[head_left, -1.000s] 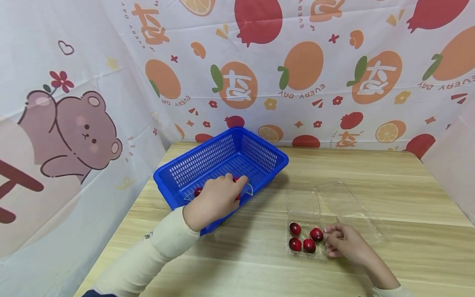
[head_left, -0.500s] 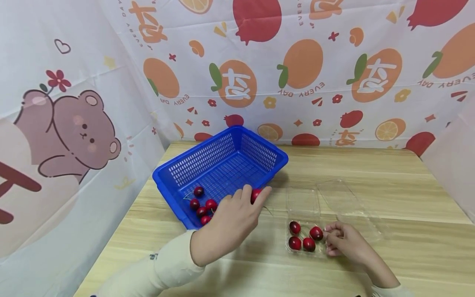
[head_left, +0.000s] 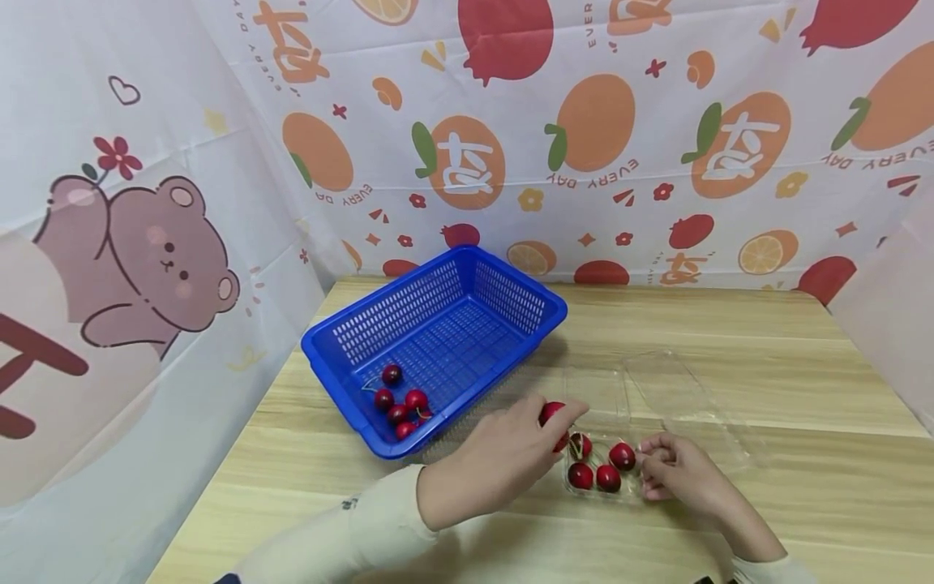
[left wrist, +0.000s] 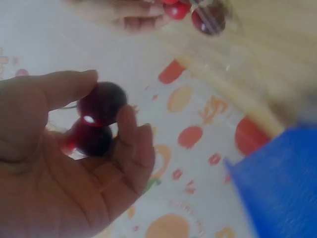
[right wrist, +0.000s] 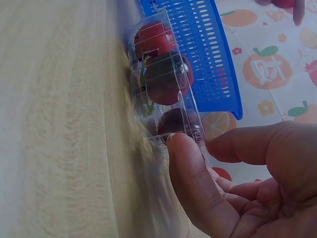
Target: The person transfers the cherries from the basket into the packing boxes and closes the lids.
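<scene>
shifted right since the earlier frame, the left hand (head_left: 496, 458) has travelled from the near rim of the blue basket (head_left: 553, 318) to the left edge of the clear box (head_left: 593, 494), lower right of centre, while the right hand (head_left: 682, 474) holds its place. we see the left thumb and fingers pinching two cherries (left wrist: 103, 104), one just beside the other; whether those fingertips touch the box wall, we cannot tell. at lower right, the right thumb and index finger pinch the box's edge, steadying it on the wooden table (head_left: 817, 381). four cherries (head_left: 608, 478) sit inside the box, and several more (head_left: 415, 400) lie in the basket's near corner, left of centre. we judge the step in hand to be transferring fruit from basket to box; the next move seems to call for clearing the low left wall, lowering into the stem-crossed gap in the middle, then loosening the pinch. room inside the box looks tight to us, and the right fingers crowd its right edge. bare tabletop opens below the box, and a flat clear panel (head_left: 667, 389) lies at its upper right.
</scene>
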A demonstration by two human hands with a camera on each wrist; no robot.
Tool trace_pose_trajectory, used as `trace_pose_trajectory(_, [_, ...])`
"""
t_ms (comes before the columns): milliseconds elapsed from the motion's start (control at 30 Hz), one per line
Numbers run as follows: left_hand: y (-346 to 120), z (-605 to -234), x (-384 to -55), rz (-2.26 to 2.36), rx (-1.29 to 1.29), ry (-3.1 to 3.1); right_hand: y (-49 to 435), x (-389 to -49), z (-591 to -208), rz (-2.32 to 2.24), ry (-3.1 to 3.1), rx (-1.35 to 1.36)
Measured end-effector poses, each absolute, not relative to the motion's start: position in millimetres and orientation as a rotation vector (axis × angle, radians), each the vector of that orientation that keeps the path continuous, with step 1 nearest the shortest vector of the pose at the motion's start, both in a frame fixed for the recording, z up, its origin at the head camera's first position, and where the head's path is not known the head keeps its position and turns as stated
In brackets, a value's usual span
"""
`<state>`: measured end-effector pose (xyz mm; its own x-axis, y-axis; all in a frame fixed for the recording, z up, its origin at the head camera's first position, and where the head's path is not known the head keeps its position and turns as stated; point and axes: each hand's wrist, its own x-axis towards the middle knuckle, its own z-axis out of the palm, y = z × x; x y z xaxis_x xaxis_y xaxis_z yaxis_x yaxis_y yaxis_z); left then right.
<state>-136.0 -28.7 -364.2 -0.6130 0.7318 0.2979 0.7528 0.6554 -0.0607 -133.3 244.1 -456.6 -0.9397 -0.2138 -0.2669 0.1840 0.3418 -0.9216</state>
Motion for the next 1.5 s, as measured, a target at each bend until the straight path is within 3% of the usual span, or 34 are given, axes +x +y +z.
trace_pose_trajectory(367, [-1.3, -389.4, -156.3, -0.231, -1.344, -2.721, 243.9, -135.0, -455.5, -1.618, 2.283, -0.012])
trace_pose_trajectory(1500, [21.6, -420.1, -162.8, -0.062, -1.444, -2.758, 244.8, -134.6, -457.4, -1.633, 2.271, -0.068])
